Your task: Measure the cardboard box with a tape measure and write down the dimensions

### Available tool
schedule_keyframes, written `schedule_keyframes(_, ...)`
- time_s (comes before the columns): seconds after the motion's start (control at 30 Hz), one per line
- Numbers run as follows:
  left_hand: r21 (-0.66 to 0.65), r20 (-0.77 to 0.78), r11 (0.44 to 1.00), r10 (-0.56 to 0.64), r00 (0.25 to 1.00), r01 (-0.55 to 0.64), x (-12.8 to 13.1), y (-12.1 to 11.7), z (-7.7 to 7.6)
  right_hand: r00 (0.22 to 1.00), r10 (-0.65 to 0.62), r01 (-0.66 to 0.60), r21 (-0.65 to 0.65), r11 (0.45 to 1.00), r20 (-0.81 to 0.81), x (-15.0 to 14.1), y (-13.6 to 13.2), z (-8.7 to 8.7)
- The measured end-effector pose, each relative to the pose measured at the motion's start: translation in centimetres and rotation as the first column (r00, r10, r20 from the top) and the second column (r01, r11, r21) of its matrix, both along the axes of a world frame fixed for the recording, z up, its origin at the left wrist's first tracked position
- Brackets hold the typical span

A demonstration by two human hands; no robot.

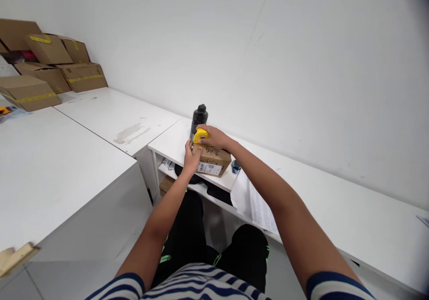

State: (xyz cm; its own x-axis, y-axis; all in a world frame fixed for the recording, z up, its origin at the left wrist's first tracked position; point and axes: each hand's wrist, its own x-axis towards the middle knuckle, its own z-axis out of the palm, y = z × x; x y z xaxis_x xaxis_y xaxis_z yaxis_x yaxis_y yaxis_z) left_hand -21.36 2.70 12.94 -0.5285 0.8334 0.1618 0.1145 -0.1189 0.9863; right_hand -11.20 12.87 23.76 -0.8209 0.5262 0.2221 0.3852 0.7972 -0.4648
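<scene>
A small cardboard box [225, 162] with handwriting on top and a white label on its front stands on the white shelf unit. My right hand [216, 137] is closed round a yellow tape measure [201, 134], held against the top of the box near its left end. My left hand [192, 158] grips that left end, thumb on the near side and fingers round the corner. Whether any blade is drawn out of the tape measure is hidden by my hands. Right behind the tape measure, a dark bottle [199, 114] stands upright.
Printed papers [259, 206] lie right of the box, overhanging the shelf's front edge, with a small dark blue item [235, 166] nearby. Black things and another carton [166, 185] sit on the lower shelf. Several cardboard boxes [83, 75] are stacked on the white tables [77, 145] at left.
</scene>
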Motion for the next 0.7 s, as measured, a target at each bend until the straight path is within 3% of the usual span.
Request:
schedule_keyframes(0.13,0.072,-0.161,0.995,0.080,0.984,-0.069,0.3,-0.7,0.4,0.988,-0.069,0.057,0.090,0.994,0.140,2.1,-0.7,0.8)
schedule_keyframes(0.23,0.068,-0.246,0.996,0.069,0.967,-0.054,-0.2,-1.1,0.5,0.979,-0.116,0.105,0.072,0.992,0.169,4.8,-0.8,0.8)
schedule_keyframes(0.5,0.001,-0.368,0.998,0.054,0.928,-0.057,-1.2,-1.0,0.8,0.982,-0.187,0.188,-0.073,0.979,0.018,14.0,1.4,-0.9)
schedule_keyframes(0.7,0.026,-0.408,0.998,0.066,0.911,-0.061,-1.5,-0.8,0.8,0.979,-0.181,0.168,-0.132,0.977,-0.092,16.1,2.1,-2.3)
